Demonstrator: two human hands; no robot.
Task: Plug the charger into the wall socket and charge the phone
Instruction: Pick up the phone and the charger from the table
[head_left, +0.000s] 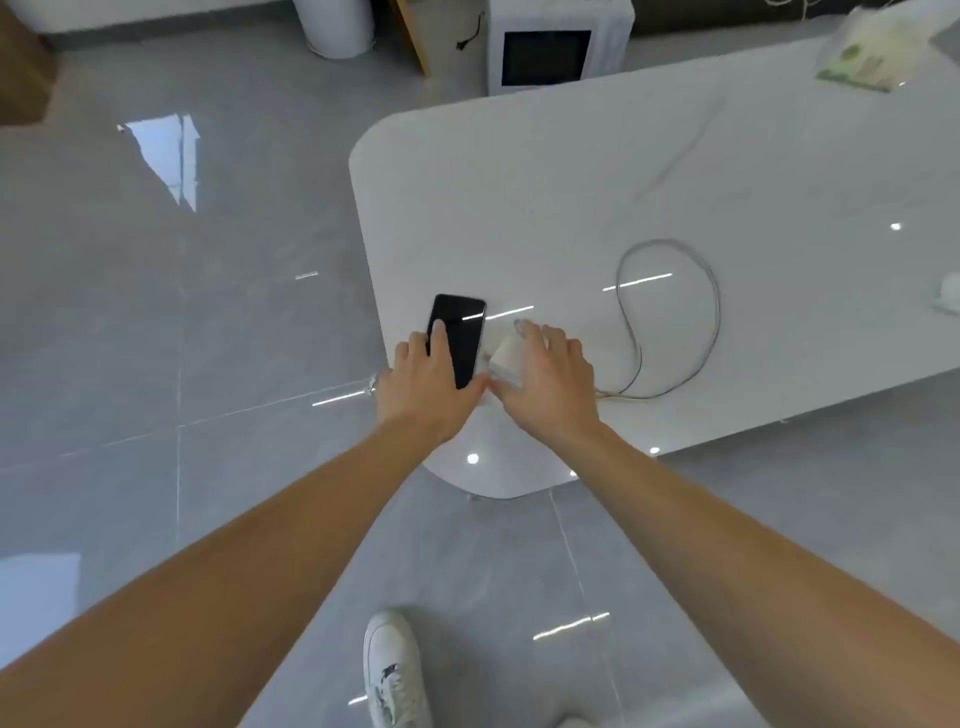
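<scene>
A black phone (462, 332) lies screen-up near the left edge of the white table (571, 197). My left hand (423, 387) rests on its lower half, fingers wrapped around its sides. Right beside the phone sits a white charger block (506, 357). My right hand (553, 384) covers the block, fingers curled over its far and right sides. The grey charger cable (714, 291) runs from under my right hand and loops across the table to the right. No wall socket is in view.
A white microwave-like appliance (550, 49) and a white bin (337, 26) stand on the grey tiled floor beyond the table. A green-printed packet (867, 62) lies at the table's far right. My white shoe (395, 670) is below.
</scene>
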